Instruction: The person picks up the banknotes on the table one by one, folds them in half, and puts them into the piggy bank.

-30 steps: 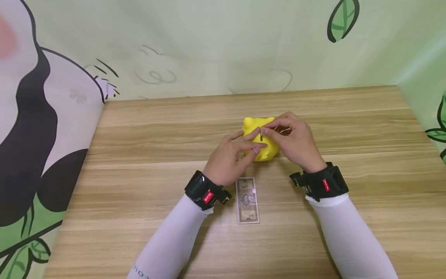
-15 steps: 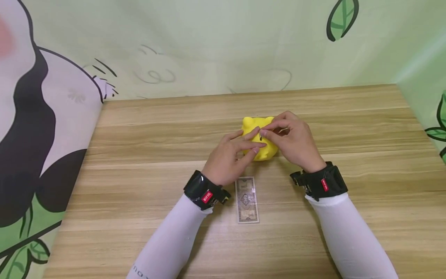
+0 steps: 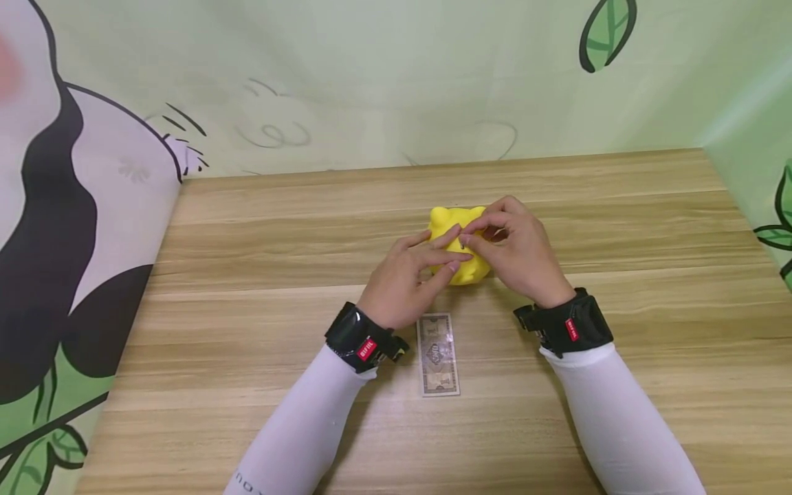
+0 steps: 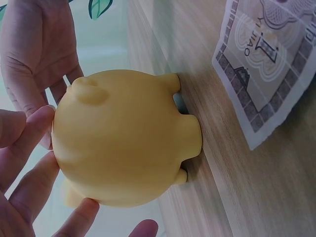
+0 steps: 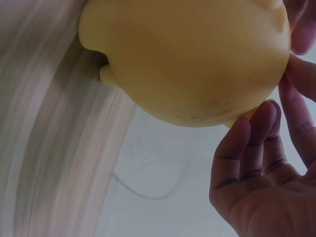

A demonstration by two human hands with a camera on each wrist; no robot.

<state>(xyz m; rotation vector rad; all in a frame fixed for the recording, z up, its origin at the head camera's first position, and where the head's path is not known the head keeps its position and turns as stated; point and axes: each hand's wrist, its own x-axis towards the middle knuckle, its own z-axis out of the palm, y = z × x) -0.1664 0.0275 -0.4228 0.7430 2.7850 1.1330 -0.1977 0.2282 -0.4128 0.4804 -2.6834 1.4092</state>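
Note:
A yellow pig-shaped money bank (image 3: 471,275) stands on its feet on the wooden table. Across its top my left hand (image 3: 399,285) rests with spread, fairly straight fingers on both sides of the dark slot. At the slot, my right hand (image 3: 526,254) brings thumb and forefinger together, pinching a small thin greyish thing, mostly hidden by the fingertips. The right wrist view shows that hand's other fingers (image 5: 227,153) curled beside the bank's rounded side. Flat on the table, nearer the body, lies a brownish banknote (image 3: 438,357), printed "YI JIAO" in the left wrist view.
The table (image 3: 266,234) has a light wood-grain top. Behind it rises a pale green wall sheet (image 3: 371,82) with cartoon drawings, and another stretch of it stands at the right. Black straps (image 3: 572,323) circle both wrists.
The right thumb and forefinger have shifted slightly left and down over the slot, covering more of it. The left hand, bank and banknote look unmoved apart from slight camera drift.

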